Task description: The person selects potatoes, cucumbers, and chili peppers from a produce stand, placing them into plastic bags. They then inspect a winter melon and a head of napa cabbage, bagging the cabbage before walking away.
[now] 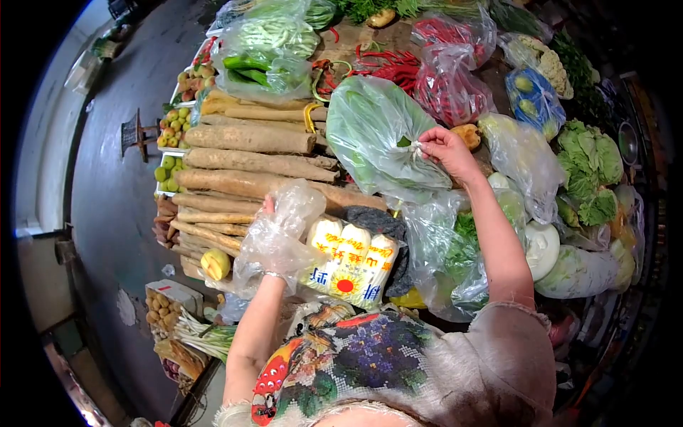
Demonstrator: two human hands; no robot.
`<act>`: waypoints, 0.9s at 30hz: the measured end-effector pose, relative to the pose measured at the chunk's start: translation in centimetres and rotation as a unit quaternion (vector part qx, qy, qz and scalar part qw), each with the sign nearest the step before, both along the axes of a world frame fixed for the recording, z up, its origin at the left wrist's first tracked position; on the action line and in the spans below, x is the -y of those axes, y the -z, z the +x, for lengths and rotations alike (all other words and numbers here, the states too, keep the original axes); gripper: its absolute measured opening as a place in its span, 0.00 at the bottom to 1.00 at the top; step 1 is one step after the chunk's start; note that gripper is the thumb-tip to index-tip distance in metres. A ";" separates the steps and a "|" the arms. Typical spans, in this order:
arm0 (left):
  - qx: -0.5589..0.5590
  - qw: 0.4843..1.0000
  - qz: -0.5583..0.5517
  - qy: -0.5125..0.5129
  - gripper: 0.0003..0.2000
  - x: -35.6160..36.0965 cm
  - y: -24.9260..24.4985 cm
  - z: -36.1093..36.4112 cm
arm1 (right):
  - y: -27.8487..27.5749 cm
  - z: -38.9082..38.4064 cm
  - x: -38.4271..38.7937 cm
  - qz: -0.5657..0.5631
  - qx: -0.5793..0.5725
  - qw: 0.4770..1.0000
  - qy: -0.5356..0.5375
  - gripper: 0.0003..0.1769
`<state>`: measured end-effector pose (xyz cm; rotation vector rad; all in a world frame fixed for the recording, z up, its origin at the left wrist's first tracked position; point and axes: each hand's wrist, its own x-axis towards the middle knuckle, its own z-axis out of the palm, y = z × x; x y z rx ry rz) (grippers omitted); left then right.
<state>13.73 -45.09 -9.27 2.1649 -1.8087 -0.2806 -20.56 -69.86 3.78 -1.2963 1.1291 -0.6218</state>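
Note:
My right hand (445, 151) pinches the gathered neck of a clear plastic bag of green vegetables (370, 135), which lies at the upper middle. Lower left, my left hand (269, 245) is covered by a crumpled clear plastic bag (295, 206); one fingertip shows above, and the other fingers are hidden under the film. Right beside that bag lies a printed pack of white vegetables (348, 263), with dark netting (377, 222) along its upper edge. Long brown roots (249, 162) lie side by side above my left hand.
Bagged red peppers (452, 85) lie at the upper right. Farther right are a cauliflower (548, 67), leafy lettuce (587, 160) and bagged cabbage (580, 272). Fruit trays (171, 132) line the left edge. Spring onions (203, 334) are at the lower left, beside potatoes (162, 313).

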 end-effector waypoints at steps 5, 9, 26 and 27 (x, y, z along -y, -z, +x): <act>0.003 1.000 -0.003 -0.002 0.46 0.1 -0.2 0.0 | 1.3 0.5 -0.2 -0.067 -0.076 0.995 -0.001 0.04; 0.002 1.000 -0.005 -0.002 0.45 0.0 -0.2 0.1 | -1.3 0.9 -0.9 -0.265 -0.194 0.944 0.008 0.02; -0.021 1.000 -0.004 -0.016 0.42 0.2 -1.7 -0.2 | -2.4 -1.2 -0.5 0.006 -0.052 0.996 0.071 0.13; -0.027 0.999 -0.003 -0.019 0.42 0.3 -2.2 -0.1 | -3.7 0.3 -2.3 0.011 -0.107 0.994 0.018 0.14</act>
